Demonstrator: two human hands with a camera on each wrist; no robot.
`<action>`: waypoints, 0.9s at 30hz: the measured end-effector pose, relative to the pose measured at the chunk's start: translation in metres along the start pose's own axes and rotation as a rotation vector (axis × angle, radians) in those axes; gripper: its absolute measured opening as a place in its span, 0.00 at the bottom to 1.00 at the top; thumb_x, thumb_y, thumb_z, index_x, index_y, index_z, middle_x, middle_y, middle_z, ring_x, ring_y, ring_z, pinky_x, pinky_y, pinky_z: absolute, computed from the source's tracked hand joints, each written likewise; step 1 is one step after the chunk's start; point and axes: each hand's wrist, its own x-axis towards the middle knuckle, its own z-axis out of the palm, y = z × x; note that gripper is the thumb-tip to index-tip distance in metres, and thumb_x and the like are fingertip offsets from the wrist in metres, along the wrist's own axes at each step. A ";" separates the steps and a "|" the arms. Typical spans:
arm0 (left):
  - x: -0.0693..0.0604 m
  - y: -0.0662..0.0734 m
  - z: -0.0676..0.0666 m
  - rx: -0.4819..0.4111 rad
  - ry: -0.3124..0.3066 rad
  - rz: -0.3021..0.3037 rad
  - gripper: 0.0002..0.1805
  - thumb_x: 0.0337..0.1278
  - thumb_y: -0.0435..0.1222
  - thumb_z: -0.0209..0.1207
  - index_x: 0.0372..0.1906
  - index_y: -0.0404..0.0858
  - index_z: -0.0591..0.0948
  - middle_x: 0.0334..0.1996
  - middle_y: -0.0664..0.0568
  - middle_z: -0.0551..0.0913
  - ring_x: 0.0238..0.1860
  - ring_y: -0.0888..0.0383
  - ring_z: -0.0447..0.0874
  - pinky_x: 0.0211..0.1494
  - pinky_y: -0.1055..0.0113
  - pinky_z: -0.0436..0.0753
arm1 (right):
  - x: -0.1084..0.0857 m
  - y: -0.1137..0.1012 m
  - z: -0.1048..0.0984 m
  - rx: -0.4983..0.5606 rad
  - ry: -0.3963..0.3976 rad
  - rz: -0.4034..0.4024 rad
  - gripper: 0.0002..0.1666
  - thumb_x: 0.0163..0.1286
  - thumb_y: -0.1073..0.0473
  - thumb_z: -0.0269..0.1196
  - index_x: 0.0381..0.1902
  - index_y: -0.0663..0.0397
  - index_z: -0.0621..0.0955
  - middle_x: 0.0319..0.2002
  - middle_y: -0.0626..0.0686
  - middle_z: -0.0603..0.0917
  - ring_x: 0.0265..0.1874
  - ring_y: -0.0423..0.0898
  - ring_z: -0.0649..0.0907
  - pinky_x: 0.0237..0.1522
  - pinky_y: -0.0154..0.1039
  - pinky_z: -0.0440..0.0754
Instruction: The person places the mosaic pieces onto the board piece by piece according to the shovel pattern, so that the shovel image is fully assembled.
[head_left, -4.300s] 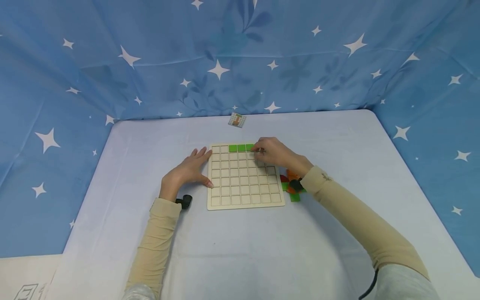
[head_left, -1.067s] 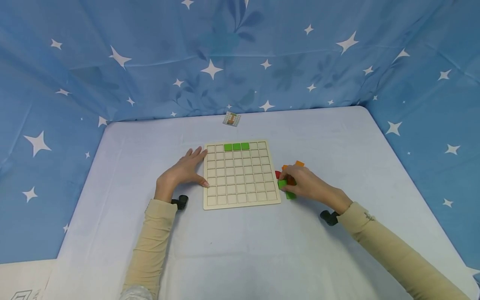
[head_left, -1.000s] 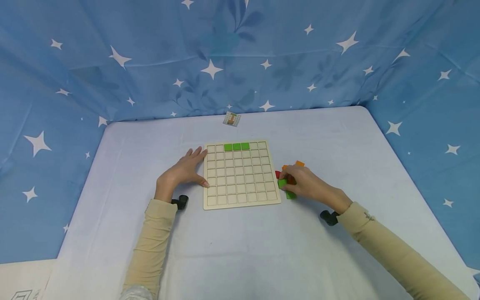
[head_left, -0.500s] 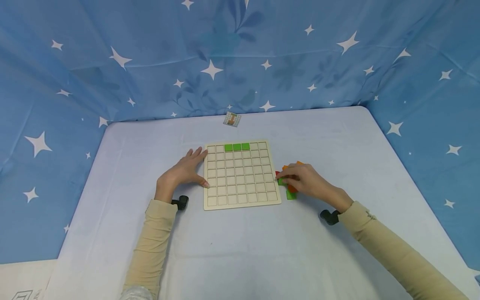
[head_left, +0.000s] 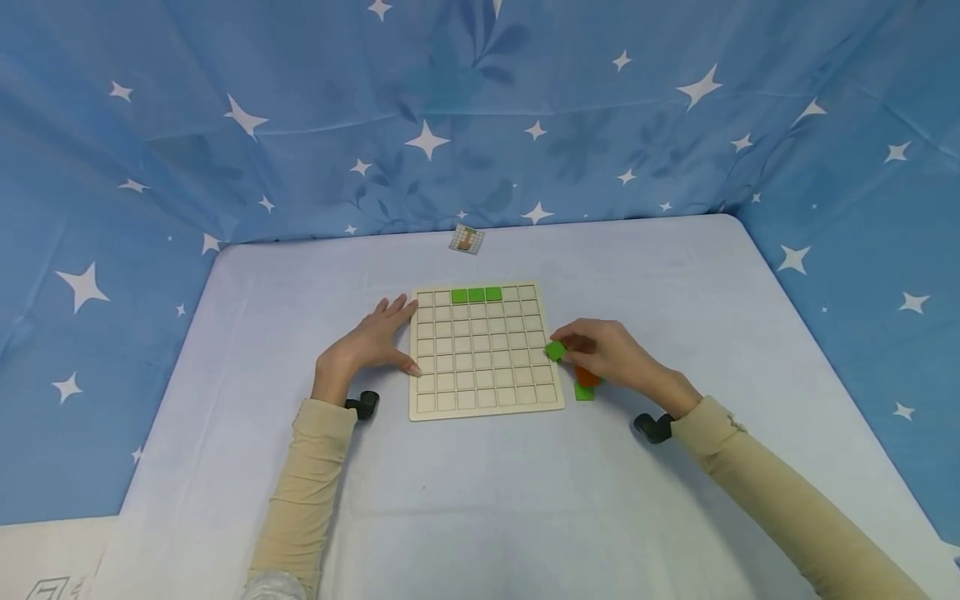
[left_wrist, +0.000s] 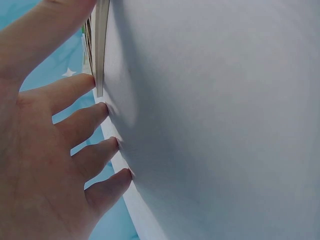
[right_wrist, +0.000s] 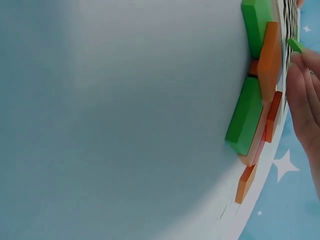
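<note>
A right hand (head_left: 609, 357) pinches a green tile (head_left: 556, 350) at the right edge of a grid board (head_left: 474, 362); the left hand (head_left: 373, 342), fingers spread, touches the opposite edge; the step looks like tile-carrying, next calling for careful squaring-up.

The card (head_left: 467, 239) is too small for me to read; the right hand (head_left: 611, 354) hides part of the pile (head_left: 587, 377); the left wrist view's top edge crops the thumb (left_wrist: 42, 35).
</note>
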 end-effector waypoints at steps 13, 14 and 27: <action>-0.001 0.001 0.000 0.005 0.007 0.003 0.66 0.46 0.46 0.79 0.85 0.44 0.48 0.85 0.46 0.37 0.84 0.42 0.28 0.82 0.35 0.41 | 0.022 -0.005 0.002 0.072 0.002 0.078 0.18 0.67 0.66 0.70 0.55 0.59 0.86 0.45 0.54 0.89 0.42 0.48 0.88 0.53 0.48 0.88; -0.001 0.001 0.000 0.005 0.008 0.003 0.66 0.46 0.46 0.79 0.85 0.44 0.48 0.85 0.46 0.37 0.84 0.42 0.28 0.82 0.35 0.41 | 0.023 -0.006 0.002 0.078 0.002 0.087 0.18 0.67 0.66 0.70 0.55 0.59 0.86 0.45 0.54 0.89 0.42 0.48 0.88 0.53 0.48 0.88; -0.001 0.002 0.000 0.003 0.003 0.001 0.66 0.46 0.46 0.80 0.85 0.44 0.48 0.85 0.46 0.37 0.84 0.42 0.27 0.83 0.36 0.41 | 0.036 -0.008 0.004 0.130 -0.009 0.139 0.19 0.68 0.67 0.68 0.56 0.61 0.85 0.46 0.57 0.89 0.43 0.50 0.87 0.54 0.47 0.87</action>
